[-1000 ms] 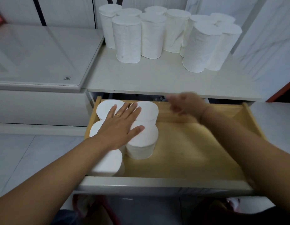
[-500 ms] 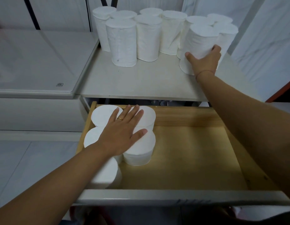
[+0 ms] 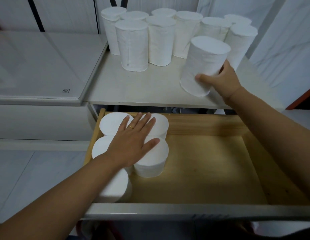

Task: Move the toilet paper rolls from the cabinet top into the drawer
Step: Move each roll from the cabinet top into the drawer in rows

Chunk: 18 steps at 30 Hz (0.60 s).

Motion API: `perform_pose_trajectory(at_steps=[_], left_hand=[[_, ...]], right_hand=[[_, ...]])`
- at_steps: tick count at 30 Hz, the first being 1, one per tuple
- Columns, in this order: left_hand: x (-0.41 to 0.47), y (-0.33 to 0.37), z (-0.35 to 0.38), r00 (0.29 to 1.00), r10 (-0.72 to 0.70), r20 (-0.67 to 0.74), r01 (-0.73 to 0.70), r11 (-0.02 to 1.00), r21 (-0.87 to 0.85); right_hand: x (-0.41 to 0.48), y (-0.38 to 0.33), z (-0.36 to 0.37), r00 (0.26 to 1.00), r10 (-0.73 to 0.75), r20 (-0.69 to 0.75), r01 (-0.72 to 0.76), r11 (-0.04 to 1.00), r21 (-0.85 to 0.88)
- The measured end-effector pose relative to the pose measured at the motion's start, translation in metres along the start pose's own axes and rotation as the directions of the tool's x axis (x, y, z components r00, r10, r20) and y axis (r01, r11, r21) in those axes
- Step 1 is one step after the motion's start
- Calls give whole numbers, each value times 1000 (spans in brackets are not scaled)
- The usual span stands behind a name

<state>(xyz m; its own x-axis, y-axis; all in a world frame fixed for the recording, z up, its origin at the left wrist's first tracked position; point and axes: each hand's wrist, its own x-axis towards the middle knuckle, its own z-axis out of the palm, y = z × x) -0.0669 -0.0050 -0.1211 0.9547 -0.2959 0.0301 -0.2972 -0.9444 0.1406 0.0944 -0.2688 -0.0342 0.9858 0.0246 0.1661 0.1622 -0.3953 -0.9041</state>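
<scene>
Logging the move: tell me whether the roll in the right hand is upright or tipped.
Tipped. The roll, gripped near its base by the right hand, leans with its top well to the right of its bottom edge.

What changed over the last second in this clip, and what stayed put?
The right hand went from over the drawer up to the cabinet top, gripped the front-right roll and has drawn it, tilted, toward the front edge. The left hand stayed flat on the rolls in the drawer.

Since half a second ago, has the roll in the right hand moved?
Yes. The right hand has pulled the roll away from the back rolls, toward the cabinet top's front edge, tilted.
</scene>
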Motion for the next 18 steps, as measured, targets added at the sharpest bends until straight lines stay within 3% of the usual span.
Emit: perform_pose_trajectory(at_steps=[4, 9, 12, 18], left_hand=[[0, 0, 0, 1000, 1, 0, -1, 1000, 4], [-1, 0, 0, 1000, -4, -1, 4, 1000, 6], [-1, 1, 0, 1000, -7, 7, 7, 1000, 24], [-2, 3, -2, 1000, -9, 13, 9, 1000, 18]], right_hand=[[-44, -6, -26, 924, -33, 380, 2, 997, 83], [-87, 16, -46, 768, -20, 640, -48, 995, 90], [-105, 46, -38, 713, 94, 695, -110, 994, -22], [-128, 92, -14, 691, 211, 692, -217, 973, -80]])
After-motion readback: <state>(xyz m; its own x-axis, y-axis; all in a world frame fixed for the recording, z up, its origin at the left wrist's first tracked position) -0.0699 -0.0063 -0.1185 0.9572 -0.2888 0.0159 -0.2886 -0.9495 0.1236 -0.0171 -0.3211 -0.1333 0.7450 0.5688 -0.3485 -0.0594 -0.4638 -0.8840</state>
